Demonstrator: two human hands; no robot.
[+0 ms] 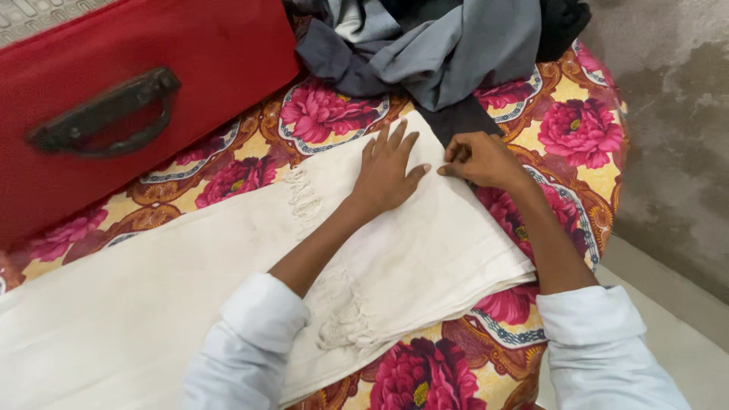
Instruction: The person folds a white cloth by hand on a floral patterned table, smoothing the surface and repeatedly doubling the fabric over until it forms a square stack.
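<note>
The left hand [387, 171] lies flat on the white cloth [228, 266], fingers spread and pressing it down near its far edge. The right hand [480, 161] sits just beside it at that edge, fingers curled together and seemingly pinching the hem, though the grip itself is hard to make out.

The cloth lies stretched across the flowered bedspread [585, 129], already folded into a long band of at least 2 layers, with a fringe [345, 319] showing near the left sleeve and another [304, 199] by the left wrist. Judging by this, the folding looks well begun, but the band is still long and not yet a compact bundle.

Beyond the hands, a heap of grey and dark clothes [440, 42] lies loose, and a red suitcase [152, 99] with a dark handle [102, 114] stands to the left, its opening not visible.

The cloth's left end runs out of view, so its full length cannot be told. A dark piece [456, 120] passes under the cloth's edge; what it belongs to is unclear.
</note>
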